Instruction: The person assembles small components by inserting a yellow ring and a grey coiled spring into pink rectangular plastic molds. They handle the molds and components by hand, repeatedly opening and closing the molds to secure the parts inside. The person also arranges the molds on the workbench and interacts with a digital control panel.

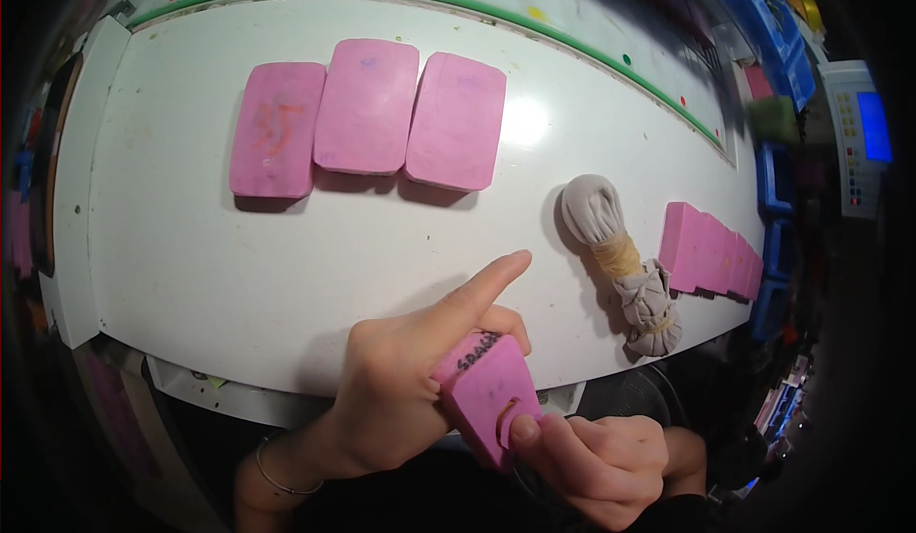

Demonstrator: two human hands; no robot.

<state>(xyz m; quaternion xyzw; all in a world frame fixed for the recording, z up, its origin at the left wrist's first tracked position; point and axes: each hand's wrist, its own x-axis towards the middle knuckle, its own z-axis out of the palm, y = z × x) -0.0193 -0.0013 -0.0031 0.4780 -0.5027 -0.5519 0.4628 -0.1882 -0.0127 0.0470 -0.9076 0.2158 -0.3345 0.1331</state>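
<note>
The white table (382, 247) carried three pink blocks (367, 108) at 11 o'clock, side by side, presumably to keep them out of your way. Your left hand (401, 380) was at 7 o'clock, your right hand (601, 466) at 5. The bound cloth bundle (620, 275) lay at 3 o'clock, a pink row (706, 251) of blocks just beyond. At 6 o'clock, your left fingers were clamped on the held block (491, 390), seemingly steadying it for your right thumb, beside a curved strip (503, 416); whether your right fingers pinched anything, I couldn't tell.
</note>
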